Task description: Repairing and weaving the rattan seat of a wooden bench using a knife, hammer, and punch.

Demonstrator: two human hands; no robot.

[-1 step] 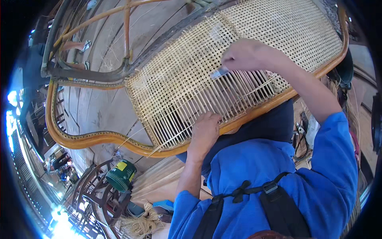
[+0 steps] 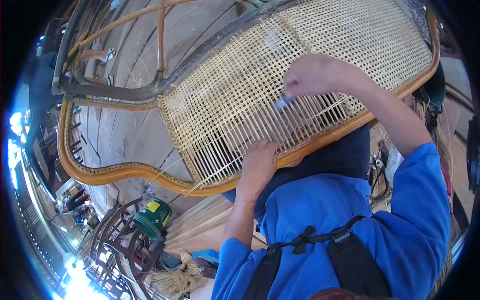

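A wooden-framed furniture panel of pale woven cane (image 2: pixel 220 87) lies across my lap. Its far right part is a close mesh, while near the front edge bare parallel cane strands (image 2: pixel 260 122) run with gaps between them. Over these strands my right hand (image 2: pixel 315 75) is closed around a small flat silvery tool (image 2: pixel 284 101), blurred, with its tip at the edge of the weave. My left hand (image 2: pixel 259 162) rests at the near rim, its fingers curled together onto the strands; what lies under the fingertips is hidden.
The curved, varnished frame (image 2: pixel 120 172) extends left, with a row of holes along its inner edge. A green bucket (image 2: pixel 152 218) stands by dark curved chair parts (image 2: pixel 107 235). Below lies a bundle of fibre (image 2: pixel 182 277). At far left, a person's sandalled foot (image 2: pixel 109 55) shows.
My right hand and the silvery tool have shifted slightly right and toward me across the strands. My left hand stays in nearly the same place.
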